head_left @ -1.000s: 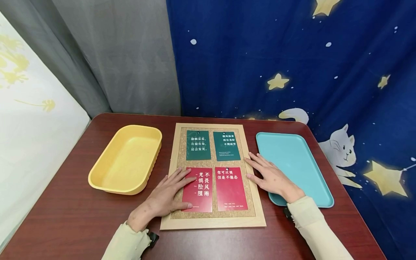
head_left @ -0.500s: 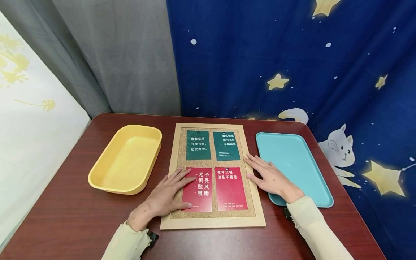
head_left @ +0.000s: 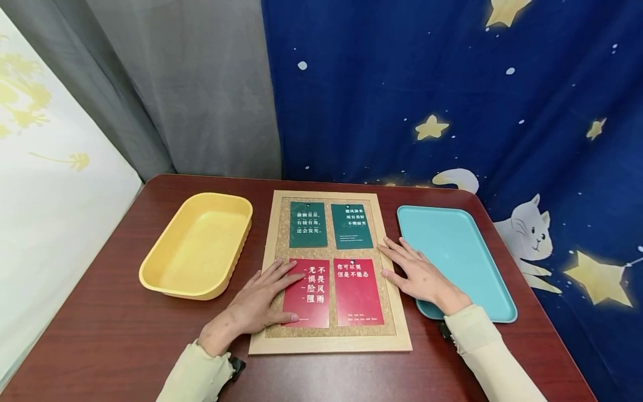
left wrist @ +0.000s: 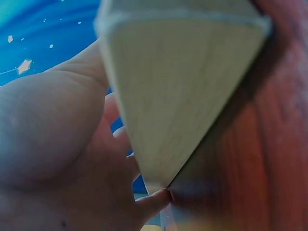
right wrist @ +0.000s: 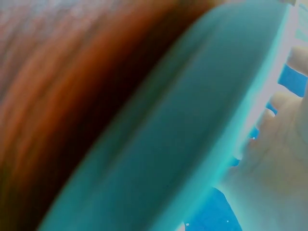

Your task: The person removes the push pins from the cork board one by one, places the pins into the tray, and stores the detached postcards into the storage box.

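Currently both hands flat on cork board (head_left: 330,338), centre of dark red surface (head_left: 110,335). Left hand (head_left: 256,301) spread, fingers straight, pressing red card (head_left: 307,293) at board's 7 o'clock. Right hand (head_left: 419,274) spread, fingers straight, resting on board's frame at 3 o'clock, just beside teal tray (head_left: 467,245). Second red card (head_left: 358,291) at 5 o'clock, two green cards (head_left: 308,224) at 11 and 1. Yellow tub (head_left: 198,248) at 9 o'clock of board.

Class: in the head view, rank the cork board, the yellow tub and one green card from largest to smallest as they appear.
1. Cork board
2. Yellow tub
3. Green card

The tub lies at a similar distance to the board, so the order is fair.
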The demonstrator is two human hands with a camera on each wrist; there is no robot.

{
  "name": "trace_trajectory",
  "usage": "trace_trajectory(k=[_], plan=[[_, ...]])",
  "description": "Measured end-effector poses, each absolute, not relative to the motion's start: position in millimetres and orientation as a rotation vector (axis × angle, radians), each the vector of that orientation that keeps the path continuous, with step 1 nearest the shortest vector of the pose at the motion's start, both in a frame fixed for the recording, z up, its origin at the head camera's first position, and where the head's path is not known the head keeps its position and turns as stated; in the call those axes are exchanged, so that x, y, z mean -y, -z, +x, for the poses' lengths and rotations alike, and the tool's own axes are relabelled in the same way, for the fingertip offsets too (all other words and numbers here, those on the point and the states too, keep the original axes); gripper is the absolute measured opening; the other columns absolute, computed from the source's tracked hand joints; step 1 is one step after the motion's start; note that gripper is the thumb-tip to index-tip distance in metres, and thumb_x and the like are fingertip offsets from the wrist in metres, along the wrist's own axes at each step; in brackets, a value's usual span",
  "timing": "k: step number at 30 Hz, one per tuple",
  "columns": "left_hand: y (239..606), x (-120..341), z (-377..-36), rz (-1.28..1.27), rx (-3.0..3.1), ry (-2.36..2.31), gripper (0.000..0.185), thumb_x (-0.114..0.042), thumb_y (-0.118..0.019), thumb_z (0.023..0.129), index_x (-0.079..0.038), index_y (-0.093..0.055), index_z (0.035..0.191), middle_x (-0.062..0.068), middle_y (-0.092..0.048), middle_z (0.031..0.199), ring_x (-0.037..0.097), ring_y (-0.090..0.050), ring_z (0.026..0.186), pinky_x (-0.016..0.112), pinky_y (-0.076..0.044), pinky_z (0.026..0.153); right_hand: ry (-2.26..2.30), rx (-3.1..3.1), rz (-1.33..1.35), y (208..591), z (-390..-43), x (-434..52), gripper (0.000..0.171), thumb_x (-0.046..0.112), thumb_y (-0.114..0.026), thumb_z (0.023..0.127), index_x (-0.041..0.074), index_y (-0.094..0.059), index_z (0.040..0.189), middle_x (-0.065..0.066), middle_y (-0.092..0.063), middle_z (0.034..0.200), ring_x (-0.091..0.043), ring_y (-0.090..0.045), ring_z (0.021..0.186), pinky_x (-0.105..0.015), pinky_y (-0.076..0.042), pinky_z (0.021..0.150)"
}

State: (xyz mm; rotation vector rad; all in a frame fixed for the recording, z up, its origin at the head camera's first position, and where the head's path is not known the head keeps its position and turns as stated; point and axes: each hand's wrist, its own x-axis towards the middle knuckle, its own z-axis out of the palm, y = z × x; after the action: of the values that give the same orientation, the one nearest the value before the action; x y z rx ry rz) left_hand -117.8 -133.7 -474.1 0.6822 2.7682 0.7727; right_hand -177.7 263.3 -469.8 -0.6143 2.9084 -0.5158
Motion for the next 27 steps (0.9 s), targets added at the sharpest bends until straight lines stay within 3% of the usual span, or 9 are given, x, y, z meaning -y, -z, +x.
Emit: trace_trajectory(k=[19, 27], plan=[[471.3, 133.6, -119.4, 0.7, -2.777, -0.745, 0.083, -0.053, -0.082, 0.084, -0.027, -0.049, 0.156, 0.004, -0.031, 0.172, 0.036, -0.017, 0.163, 0.068, -0.022, 0.127, 0.514, -2.914, -0.602, 468.7, -178.2, -263.1, 0.068, 0.054, -0.058, 0.103, 0.031, -0.036, 0.163, 0.0, -0.025, 0.175, -0.043, -0.013, 0.163, -0.08, -0.018, 0.12], [467.1, 132.2, -120.7, 0.69, -2.793, -0.698, 0.083, -0.052, -0.084, 0.082, -0.026, -0.052, 0.154, 0.005, -0.035, 0.17, 0.037, -0.022, 0.161, 0.067, -0.031, 0.124, 0.518, -2.912, -0.596, 468.9, -177.0, -263.8, 0.069, 0.055, -0.059, 0.102, 0.032, -0.036, 0.163, 0.0, -0.025, 0.175, -0.044, -0.014, 0.162, -0.08, -0.019, 0.12]])
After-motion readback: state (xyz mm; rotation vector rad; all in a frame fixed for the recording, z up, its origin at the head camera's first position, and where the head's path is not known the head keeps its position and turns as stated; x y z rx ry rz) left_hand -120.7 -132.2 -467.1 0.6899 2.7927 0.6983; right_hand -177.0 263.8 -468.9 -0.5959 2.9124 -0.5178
